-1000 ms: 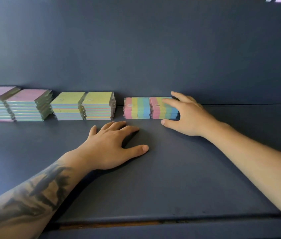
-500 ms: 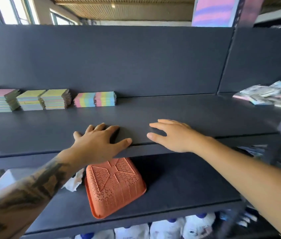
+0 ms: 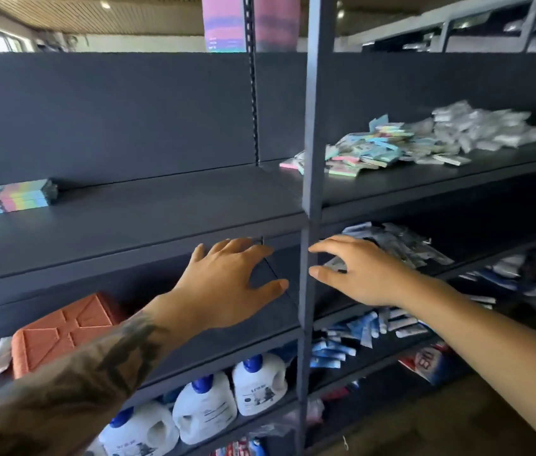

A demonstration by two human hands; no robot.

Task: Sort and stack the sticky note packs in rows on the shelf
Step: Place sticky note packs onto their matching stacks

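Observation:
Stacked rainbow-striped sticky note packs [image 3: 10,199] stand at the far left of the dark shelf [image 3: 148,212]. A loose heap of mixed sticky note packs [image 3: 368,151] lies on the neighbouring shelf bay to the right, beyond the upright post [image 3: 312,126]. My left hand [image 3: 227,284] hovers with spread fingers in front of the shelf's front edge and holds nothing. My right hand [image 3: 355,271], also with relaxed fingers and empty, is just right of the post, below the heap's shelf.
White wrapped packets [image 3: 487,126] lie behind the heap. An orange plastic basket [image 3: 59,327] sits upside down on the lower shelf. Detergent bottles [image 3: 207,406] stand below. Small blue and white sachets [image 3: 358,330] fill the lower right shelves.
Both hands have left the shelf top and the striped stack and moved right toward the post. My view has swung right, bringing the loose heap into sight.

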